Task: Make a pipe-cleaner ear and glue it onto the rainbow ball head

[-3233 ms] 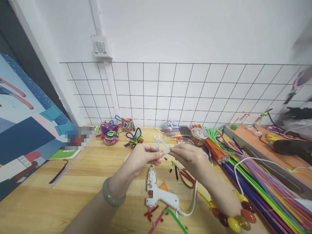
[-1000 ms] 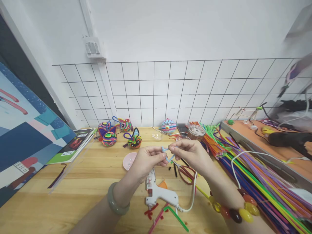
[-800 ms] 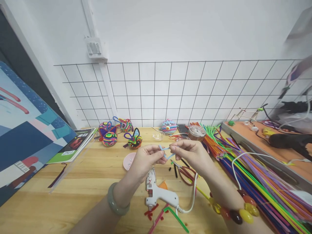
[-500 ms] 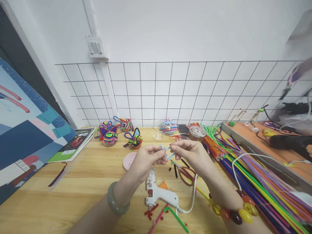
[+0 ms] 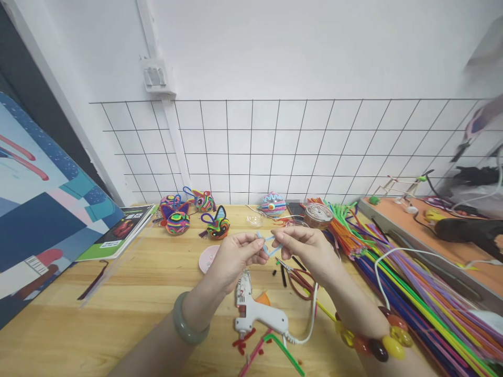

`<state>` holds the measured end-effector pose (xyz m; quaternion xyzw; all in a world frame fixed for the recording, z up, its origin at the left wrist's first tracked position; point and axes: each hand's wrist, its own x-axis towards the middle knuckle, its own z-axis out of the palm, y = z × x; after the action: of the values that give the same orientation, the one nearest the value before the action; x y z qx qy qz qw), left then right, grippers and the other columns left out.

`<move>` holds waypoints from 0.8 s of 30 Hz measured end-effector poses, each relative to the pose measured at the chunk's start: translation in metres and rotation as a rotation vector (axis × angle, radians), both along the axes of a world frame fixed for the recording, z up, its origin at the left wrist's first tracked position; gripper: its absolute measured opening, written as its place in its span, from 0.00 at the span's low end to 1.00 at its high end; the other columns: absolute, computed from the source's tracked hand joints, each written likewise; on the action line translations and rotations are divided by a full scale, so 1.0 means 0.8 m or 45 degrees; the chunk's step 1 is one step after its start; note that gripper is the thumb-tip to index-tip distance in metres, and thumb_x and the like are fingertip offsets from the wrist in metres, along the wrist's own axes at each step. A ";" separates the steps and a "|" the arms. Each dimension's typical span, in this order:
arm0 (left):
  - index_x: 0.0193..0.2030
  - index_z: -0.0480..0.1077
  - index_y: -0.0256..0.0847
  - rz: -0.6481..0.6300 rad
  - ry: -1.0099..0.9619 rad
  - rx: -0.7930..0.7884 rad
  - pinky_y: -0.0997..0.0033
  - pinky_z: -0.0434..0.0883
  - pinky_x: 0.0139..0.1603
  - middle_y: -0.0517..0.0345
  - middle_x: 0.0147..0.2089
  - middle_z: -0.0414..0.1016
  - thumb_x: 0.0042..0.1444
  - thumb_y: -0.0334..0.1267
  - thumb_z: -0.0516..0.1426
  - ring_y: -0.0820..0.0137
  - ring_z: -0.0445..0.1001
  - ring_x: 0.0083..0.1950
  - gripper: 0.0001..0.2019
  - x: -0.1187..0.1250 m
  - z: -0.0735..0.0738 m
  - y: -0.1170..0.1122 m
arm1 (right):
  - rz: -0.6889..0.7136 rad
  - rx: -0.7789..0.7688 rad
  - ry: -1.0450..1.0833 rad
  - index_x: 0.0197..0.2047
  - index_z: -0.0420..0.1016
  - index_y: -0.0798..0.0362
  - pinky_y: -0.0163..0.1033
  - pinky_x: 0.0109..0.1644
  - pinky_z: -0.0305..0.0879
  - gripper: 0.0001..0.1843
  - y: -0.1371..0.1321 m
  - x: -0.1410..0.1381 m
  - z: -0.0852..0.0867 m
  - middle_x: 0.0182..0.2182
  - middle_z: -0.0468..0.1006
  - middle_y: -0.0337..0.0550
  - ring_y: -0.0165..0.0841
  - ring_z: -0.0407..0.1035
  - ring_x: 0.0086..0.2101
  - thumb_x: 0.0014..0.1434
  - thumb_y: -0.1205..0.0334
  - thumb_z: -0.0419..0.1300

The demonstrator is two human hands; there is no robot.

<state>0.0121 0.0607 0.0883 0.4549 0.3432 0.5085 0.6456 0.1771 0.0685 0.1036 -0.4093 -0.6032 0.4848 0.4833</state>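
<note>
Above the wooden table, my left hand (image 5: 234, 257) and my right hand (image 5: 307, 250) both pinch a short light-blue pipe cleaner (image 5: 268, 242) bent into a small folded shape. The fingertips of the two hands nearly meet at it. A white hot glue gun (image 5: 255, 310) lies on the table just below my hands, its white cord looping to the right. Red-handled scissors (image 5: 298, 276) lie under my right hand.
A big sheaf of coloured pipe cleaners (image 5: 408, 293) fills the right side. Small woven pipe-cleaner figures (image 5: 175, 220) and a striped ball (image 5: 274, 203) stand by the wire grid wall. A pink dish (image 5: 207, 258), a book (image 5: 118, 233) and cut scraps (image 5: 243, 345) lie around.
The open blue triangle loop seen earlier has been squeezed into a smaller, tighter fold between my fingers. My hands have stayed in about the same place.
</note>
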 end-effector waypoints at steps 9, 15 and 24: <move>0.28 0.72 0.32 0.087 -0.056 -0.040 0.79 0.67 0.27 0.58 0.22 0.72 0.45 0.37 0.63 0.77 0.69 0.24 0.09 -0.004 -0.002 0.004 | 0.078 -0.113 0.196 0.39 0.76 0.57 0.34 0.27 0.64 0.21 0.012 0.006 -0.011 0.24 0.75 0.42 0.28 0.69 0.22 0.54 0.47 0.59; 0.28 0.72 0.32 0.089 -0.032 -0.054 0.78 0.67 0.27 0.58 0.22 0.72 0.45 0.38 0.64 0.77 0.69 0.24 0.09 -0.002 0.000 0.002 | 0.048 -0.075 0.112 0.35 0.76 0.56 0.33 0.26 0.63 0.17 0.011 0.005 -0.011 0.18 0.73 0.39 0.28 0.67 0.20 0.52 0.49 0.61; 0.28 0.72 0.33 0.074 -0.054 -0.052 0.77 0.67 0.29 0.58 0.23 0.73 0.46 0.38 0.63 0.77 0.70 0.25 0.09 0.002 0.000 -0.001 | -0.074 -0.006 0.136 0.28 0.76 0.55 0.33 0.26 0.62 0.11 0.007 -0.001 -0.008 0.15 0.73 0.37 0.27 0.66 0.19 0.48 0.55 0.65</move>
<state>0.0138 0.0596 0.0882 0.4204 0.3528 0.5295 0.6468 0.1761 0.0740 0.0971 -0.4013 -0.5634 0.4931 0.5277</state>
